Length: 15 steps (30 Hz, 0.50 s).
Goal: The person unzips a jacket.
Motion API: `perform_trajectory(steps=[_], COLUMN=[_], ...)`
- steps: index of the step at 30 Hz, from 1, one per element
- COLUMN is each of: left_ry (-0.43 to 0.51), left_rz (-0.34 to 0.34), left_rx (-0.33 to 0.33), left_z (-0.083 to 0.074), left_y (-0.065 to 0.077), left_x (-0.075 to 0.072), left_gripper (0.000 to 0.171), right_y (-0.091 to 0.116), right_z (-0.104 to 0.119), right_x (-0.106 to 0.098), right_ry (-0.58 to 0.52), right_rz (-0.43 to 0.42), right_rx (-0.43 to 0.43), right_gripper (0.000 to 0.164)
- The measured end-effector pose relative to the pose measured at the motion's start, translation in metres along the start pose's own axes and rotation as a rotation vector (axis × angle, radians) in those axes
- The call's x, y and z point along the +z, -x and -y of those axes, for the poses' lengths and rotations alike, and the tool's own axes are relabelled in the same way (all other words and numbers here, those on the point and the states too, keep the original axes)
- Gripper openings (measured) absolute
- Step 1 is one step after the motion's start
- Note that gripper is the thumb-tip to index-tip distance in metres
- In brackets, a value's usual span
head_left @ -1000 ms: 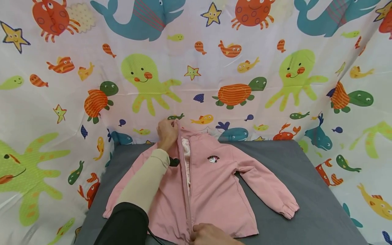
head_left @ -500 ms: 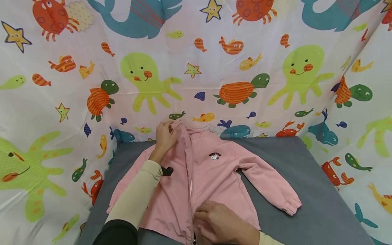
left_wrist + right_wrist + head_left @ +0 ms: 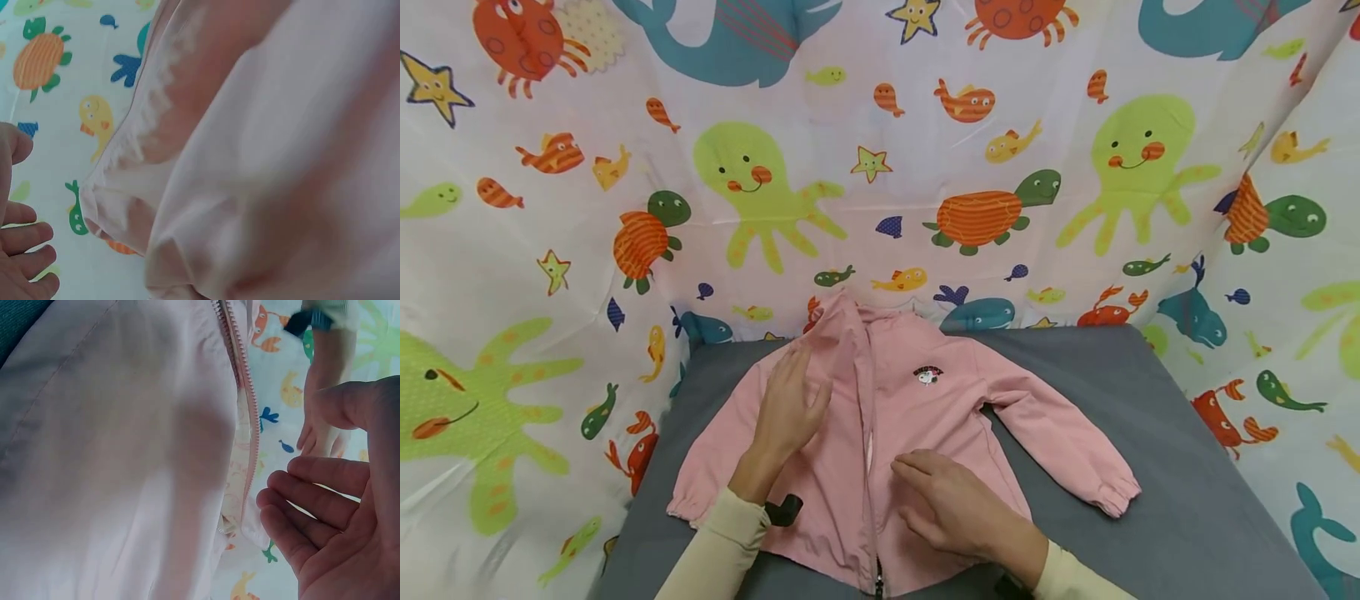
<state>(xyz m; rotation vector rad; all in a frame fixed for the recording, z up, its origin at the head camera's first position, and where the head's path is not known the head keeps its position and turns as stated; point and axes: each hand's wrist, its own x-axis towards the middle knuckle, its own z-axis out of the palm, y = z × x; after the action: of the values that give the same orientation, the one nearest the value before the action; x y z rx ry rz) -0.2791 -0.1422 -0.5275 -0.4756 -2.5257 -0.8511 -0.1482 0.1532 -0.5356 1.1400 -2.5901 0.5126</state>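
A pink child's jacket [image 3: 917,408] lies spread out, its front edges meeting at the middle and its sleeves out to the sides. My left hand [image 3: 790,408] is over the jacket's left front panel, fingers extended and holding nothing. Over the lower right panel is my right hand [image 3: 955,504], also holding nothing, its fingers loosely bent in the right wrist view. Between the hands runs the zipper [image 3: 250,425]; its dark slider [image 3: 878,579] sits at the bottom hem. A narrow gap in the front shows pale lining. A small embroidered dog [image 3: 928,375] marks the chest.
The jacket lies on a grey cloth surface [image 3: 1157,433]. Behind and at both sides hangs a white curtain [image 3: 857,108] printed with sea animals. The jacket's collar [image 3: 842,310] stands up near the back edge, in front of the curtain.
My left hand has let go of the collar edge and come down toward the person. My right hand has released the hem by the zipper and moved up and right. The front gap has narrowed.
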Motion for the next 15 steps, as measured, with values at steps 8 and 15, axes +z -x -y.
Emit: perform_trajectory(steps=[8,15], left_ry=[0.013,0.024], left_rz=[0.037,0.056], left_rx=[0.002,0.058], left_z=[-0.013,-0.026], left_y=[0.064,0.118], left_x=[-0.005,0.002], left_gripper=[0.075,0.073], right_y=[0.0,0.001], right_z=[-0.001,-0.001], right_x=[0.007,0.015], right_ry=[-0.023,-0.011], right_rz=[0.023,0.034], right_rx=[0.028,0.044], right_gripper=[0.058,0.057])
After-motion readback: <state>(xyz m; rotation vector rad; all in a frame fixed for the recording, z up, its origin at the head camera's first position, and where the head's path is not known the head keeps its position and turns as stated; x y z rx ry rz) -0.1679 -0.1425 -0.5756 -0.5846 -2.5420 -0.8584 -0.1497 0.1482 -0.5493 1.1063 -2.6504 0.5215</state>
